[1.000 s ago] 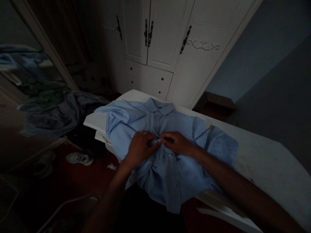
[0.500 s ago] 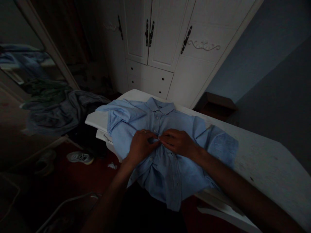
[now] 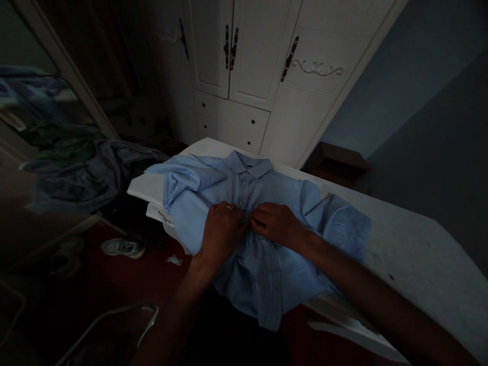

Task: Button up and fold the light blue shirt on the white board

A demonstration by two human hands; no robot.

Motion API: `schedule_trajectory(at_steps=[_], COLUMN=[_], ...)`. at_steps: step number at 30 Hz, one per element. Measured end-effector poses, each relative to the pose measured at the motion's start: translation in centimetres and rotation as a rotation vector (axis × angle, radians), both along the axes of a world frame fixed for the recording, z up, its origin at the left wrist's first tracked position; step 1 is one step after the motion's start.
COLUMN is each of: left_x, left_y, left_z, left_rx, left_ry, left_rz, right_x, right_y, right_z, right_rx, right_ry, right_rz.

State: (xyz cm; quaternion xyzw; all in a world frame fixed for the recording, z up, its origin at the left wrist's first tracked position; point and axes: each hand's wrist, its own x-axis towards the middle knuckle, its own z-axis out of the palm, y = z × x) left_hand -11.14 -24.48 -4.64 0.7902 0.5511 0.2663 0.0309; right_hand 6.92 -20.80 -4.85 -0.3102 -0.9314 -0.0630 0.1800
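Observation:
A light blue collared shirt (image 3: 297,274) lies front up on a white table (image 3: 412,244), its collar at the far side and its lower front hanging over the near edge. The placket is closed near the collar and loose lower down. My left hand (image 3: 224,229), with a ring on one finger, pinches the placket at mid-chest. Right beside it, my right hand (image 3: 276,223) pinches the same spot from the other side. The fingertips of both hands nearly meet there. They hide whatever button or buttonhole lies between them.
Behind the table stands a white wardrobe (image 3: 251,76) with dark handles. Dark clothes (image 3: 91,173) are heaped at the left by a mirror (image 3: 34,76). On the red floor lie a sneaker (image 3: 122,248) and a crumpled scrap (image 3: 174,260). A brown box-like piece (image 3: 339,160) sits behind the table.
My left hand has rolled over slightly, and the gap between its thumb and fingers has narrowed. My right hand keeps its pinch at the placket. The whole view has shifted slightly.

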Motion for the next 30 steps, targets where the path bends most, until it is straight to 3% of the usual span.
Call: schedule_trajectory(at_steps=[3, 11, 15, 20, 25, 30], left_x=[-0.2, -1.0, -1.2, -1.4, -1.2, -1.3], left_y=[0.1, 0.4, 0.3, 0.2, 0.1, 0.2], left_z=[-0.2, -1.3, -1.5, -1.9, -1.8, -1.6], left_rx=[-0.015, -0.057, -0.038, -0.047, -0.057, -0.1], left_ry=[-0.017, -0.261, -0.319, -0.338, -0.323, -0.368], left_rz=[-0.012, -0.094, -0.116, -0.077, -0.008, -0.028], right_x=[-0.3, 0.5, 0.6, 0.2, -0.1, -0.3], right_y=[0.1, 1.7, 1.8, 1.5, 1.2, 1.0], right_z=[-0.3, 0.2, 0.0, -0.5, -0.4, -0.5], right_rx=[-0.099, -0.712, -0.846, -0.768, -0.553, -0.302], right_ry=[0.115, 0.442, 0.512, 0.542, 0.565, 0.508], right_rz=[-0.016, 0.074, 0.051, 0.014, 0.019, 0.133])
